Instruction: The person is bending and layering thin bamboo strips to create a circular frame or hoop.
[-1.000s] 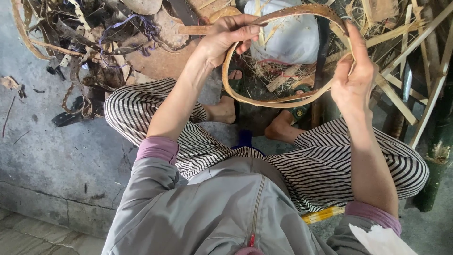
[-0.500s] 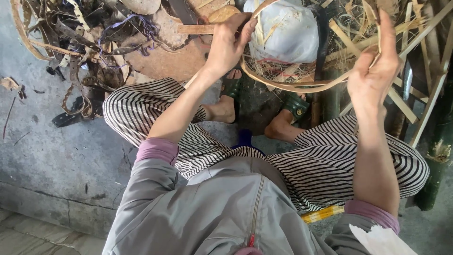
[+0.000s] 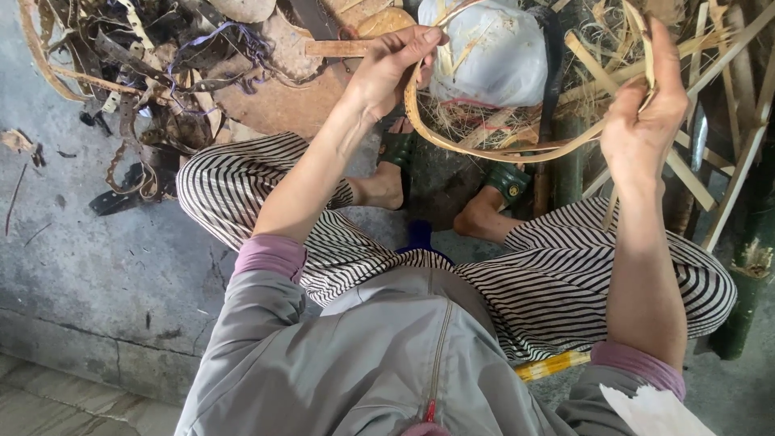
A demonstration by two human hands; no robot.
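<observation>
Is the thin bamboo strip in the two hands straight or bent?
Bent. The bamboo strip curves in a loop from the left hand to the right hand.

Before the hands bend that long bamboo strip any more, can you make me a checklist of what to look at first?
1. Left hand has hold of the thin tan bamboo strip: ok, fingers curl round its left end.
2. Right hand has hold of the strip: ok, pinched near the right end.
3. Strip curves smoothly, no crack: ok for the curve; cracks cannot tell.
4. Strip hangs free of the white plastic bag: cannot tell, the loop crosses in front of it.
5. Feet in dark green sandals sit below the loop, out of its way: ok.
6. Loose bamboo slats near the right hand may snag: not ok, they crowd close.
</observation>
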